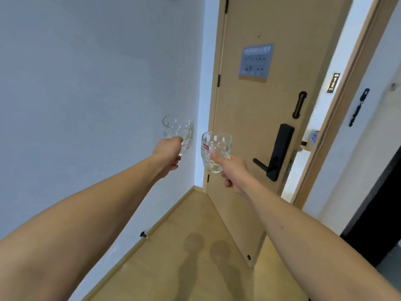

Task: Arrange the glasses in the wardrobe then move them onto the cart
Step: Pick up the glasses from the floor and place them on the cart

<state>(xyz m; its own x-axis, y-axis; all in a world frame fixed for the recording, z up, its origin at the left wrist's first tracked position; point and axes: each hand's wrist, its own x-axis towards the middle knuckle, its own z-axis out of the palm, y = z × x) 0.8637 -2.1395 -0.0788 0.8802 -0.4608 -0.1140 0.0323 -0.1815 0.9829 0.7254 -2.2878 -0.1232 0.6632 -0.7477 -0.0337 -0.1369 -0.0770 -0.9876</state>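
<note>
Carrying leg, I judge: a glass in each hand, both arms stretched out ahead of me, neither wardrobe nor cart in view. Left hand (168, 154) has its grip closed around the left glass (179, 132), fingers curled at the lower part, apparently round a handle, though I cannot make that out for certain. Right hand (233, 172) has its grip clamped on the right glass (216, 149), thumb up against the side; this one carries a small red label. Both glasses upright, dimpled, clear, look empty, near each other but apart. Ahead: wooden door (249, 105), standing open against the corner of the white wall (97, 83), black lever lock (276, 152) on its face, a blue notice (256, 63) above. Bright gap of the doorway (303, 153) to the right of the door's edge. Wooden floor (195, 257) below, shadows of both hands on it. Next move calls for turning toward wherever the cart stands, likely out through that gap, keeping the glasses level and from knocking together. In the way: the door edge and lever project close to the right glass; door frame (338, 109) narrows the passage.
</note>
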